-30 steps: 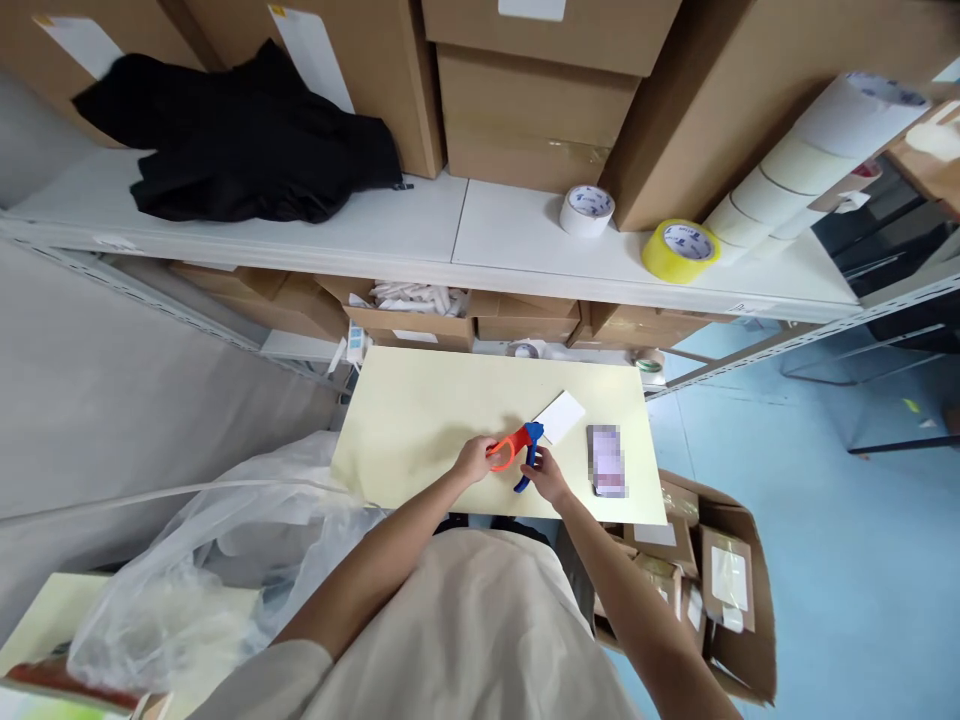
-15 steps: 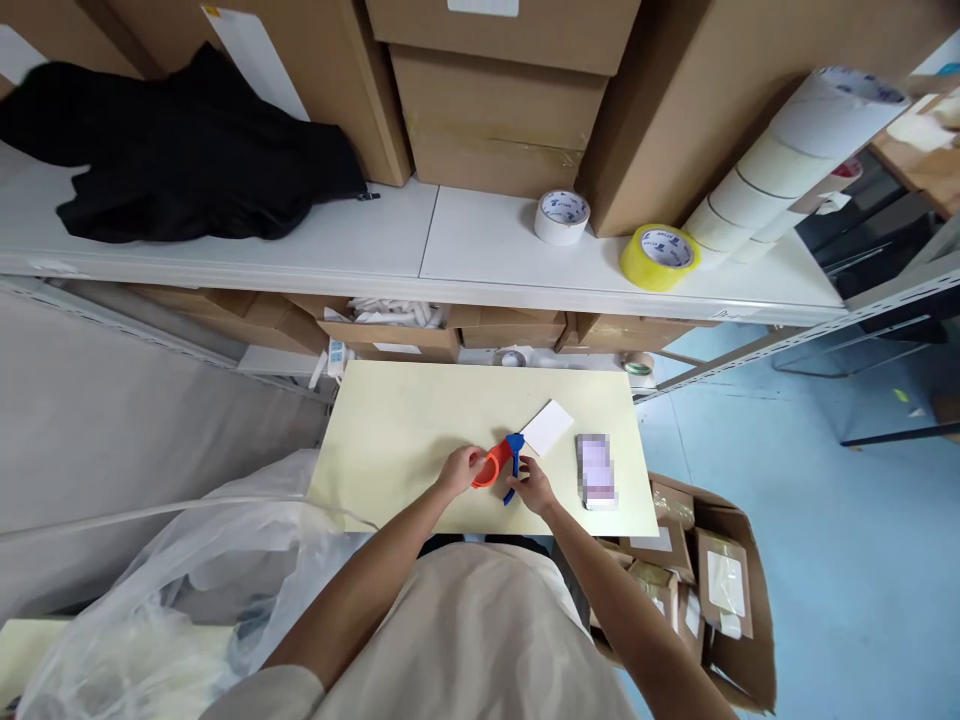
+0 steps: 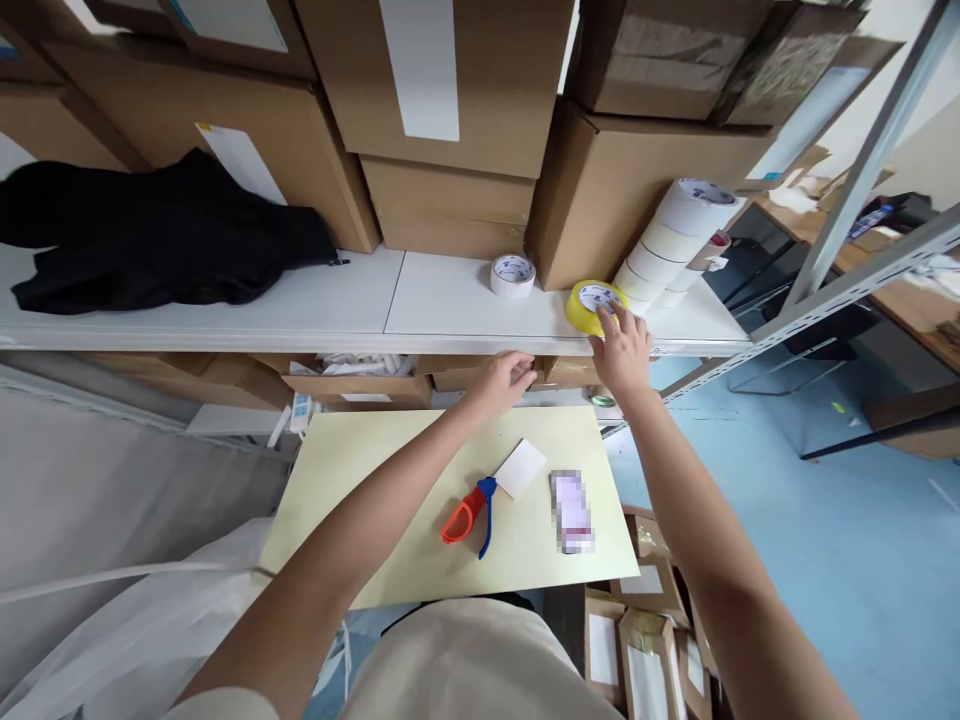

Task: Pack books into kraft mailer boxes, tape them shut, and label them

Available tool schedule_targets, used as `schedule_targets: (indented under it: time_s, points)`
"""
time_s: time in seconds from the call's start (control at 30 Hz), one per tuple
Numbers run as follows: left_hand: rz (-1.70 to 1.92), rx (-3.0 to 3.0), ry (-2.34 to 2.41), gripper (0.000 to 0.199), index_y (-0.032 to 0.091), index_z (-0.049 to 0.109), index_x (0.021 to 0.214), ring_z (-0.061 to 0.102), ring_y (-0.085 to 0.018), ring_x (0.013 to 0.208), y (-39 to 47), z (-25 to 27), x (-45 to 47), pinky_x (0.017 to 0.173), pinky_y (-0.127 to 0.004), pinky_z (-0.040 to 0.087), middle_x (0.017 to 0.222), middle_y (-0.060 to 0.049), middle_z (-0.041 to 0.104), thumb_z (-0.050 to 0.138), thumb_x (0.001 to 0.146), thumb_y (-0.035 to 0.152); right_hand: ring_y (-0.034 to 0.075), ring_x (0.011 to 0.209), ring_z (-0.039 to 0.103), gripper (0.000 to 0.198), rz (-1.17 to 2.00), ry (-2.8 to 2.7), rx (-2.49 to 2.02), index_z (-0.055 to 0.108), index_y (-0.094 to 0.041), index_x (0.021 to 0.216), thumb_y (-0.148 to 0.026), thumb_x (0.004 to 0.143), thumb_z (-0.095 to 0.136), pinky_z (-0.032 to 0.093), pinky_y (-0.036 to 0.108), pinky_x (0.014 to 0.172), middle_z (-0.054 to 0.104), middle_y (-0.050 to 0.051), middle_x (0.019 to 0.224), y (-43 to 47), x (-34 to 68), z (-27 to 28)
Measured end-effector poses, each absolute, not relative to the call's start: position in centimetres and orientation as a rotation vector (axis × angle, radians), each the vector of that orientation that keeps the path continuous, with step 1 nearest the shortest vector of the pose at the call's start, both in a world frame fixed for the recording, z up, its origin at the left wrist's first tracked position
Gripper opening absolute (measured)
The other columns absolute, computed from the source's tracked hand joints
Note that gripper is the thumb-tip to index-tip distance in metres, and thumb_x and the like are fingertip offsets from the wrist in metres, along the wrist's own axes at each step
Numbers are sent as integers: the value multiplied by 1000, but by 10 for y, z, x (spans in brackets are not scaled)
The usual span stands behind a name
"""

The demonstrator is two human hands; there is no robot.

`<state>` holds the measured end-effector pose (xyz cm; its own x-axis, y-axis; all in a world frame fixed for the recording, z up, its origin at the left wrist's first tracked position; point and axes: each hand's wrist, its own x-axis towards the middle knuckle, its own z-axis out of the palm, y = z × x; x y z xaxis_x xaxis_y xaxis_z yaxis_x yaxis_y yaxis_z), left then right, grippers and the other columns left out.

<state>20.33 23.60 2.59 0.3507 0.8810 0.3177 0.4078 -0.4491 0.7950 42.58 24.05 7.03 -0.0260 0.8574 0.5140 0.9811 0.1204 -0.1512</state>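
Observation:
My right hand (image 3: pixel 622 350) reaches to the shelf's front edge. Its spread fingers are at the roll of yellow tape (image 3: pixel 585 318) and cover part of its right side; whether they grip it is unclear. Over the far edge of the table, my left hand (image 3: pixel 504 384) hovers with loosely curled fingers and nothing visible in them. An orange and blue tape dispenser (image 3: pixel 475 506) lies on the pale yellow table (image 3: pixel 337 480) below. Touching or close to its blue end is a flat white pad (image 3: pixel 520 468). A phone-like item (image 3: pixel 571 512), its face blurred, lies farther right.
On the white shelf (image 3: pixel 442 300) are a roll of white tape (image 3: pixel 513 277), a leaning stack of tape rolls (image 3: pixel 660 250), black cloth (image 3: pixel 165 235) and large cardboard boxes (image 3: pixel 450 205). Small parcels (image 3: pixel 649 640) fill a space right of the table. Plastic sheeting (image 3: pixel 165 610) hangs at left.
Both hands have left the tape dispenser, which now lies on the table. My right hand has moved forward to the yellow tape; my left has risen toward the shelf. The view has tilted up.

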Motion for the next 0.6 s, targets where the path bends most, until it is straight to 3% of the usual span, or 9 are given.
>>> schedule_targets:
  time_s: [0.17, 0.37, 0.43, 0.5, 0.6]
  points:
    - [1043, 2224, 1123, 25, 14, 62, 105, 63, -20, 96, 245, 66, 229, 88, -34, 49, 104, -9, 67, 60, 81, 21, 29, 107, 49, 38, -392, -2045, -1923, 54, -14, 119, -9, 87, 33, 26, 47, 93, 63, 16, 108, 267, 423, 75]
    - [1105, 2567, 1267, 56, 17, 46, 131, 38, -30, 131, 202, 89, 199, 107, -46, 30, 140, -15, 45, 65, 79, 25, 25, 105, 51, 35, -352, -2294, -1504, 56, -22, 118, -13, 91, 35, 23, 47, 97, 65, 9, 104, 196, 384, 112]
    - [1058, 2617, 1304, 45, 20, 51, 125, 35, -31, 133, 176, 91, 178, 107, -52, 22, 137, -14, 49, 62, 83, 28, 24, 108, 52, 37, -235, -2435, -1304, 56, -24, 119, -10, 91, 35, 20, 50, 100, 65, 8, 105, 164, 363, 123]
    - [983, 2590, 1322, 27, 22, 59, 111, 37, -31, 131, 146, 83, 152, 106, -54, 18, 121, -11, 61, 59, 86, 31, 24, 109, 53, 38, -28, -2484, -1120, 59, -27, 118, -11, 92, 36, 21, 53, 102, 65, 7, 106, 131, 342, 125]
    - [945, 2370, 1336, 18, 21, 61, 95, 47, -31, 122, 99, 55, 113, 102, -50, 26, 101, -8, 67, 60, 84, 36, 26, 110, 55, 27, 497, -2188, -977, 63, -33, 112, -22, 90, 50, 30, 55, 101, 63, 6, 109, 76, 316, 113]
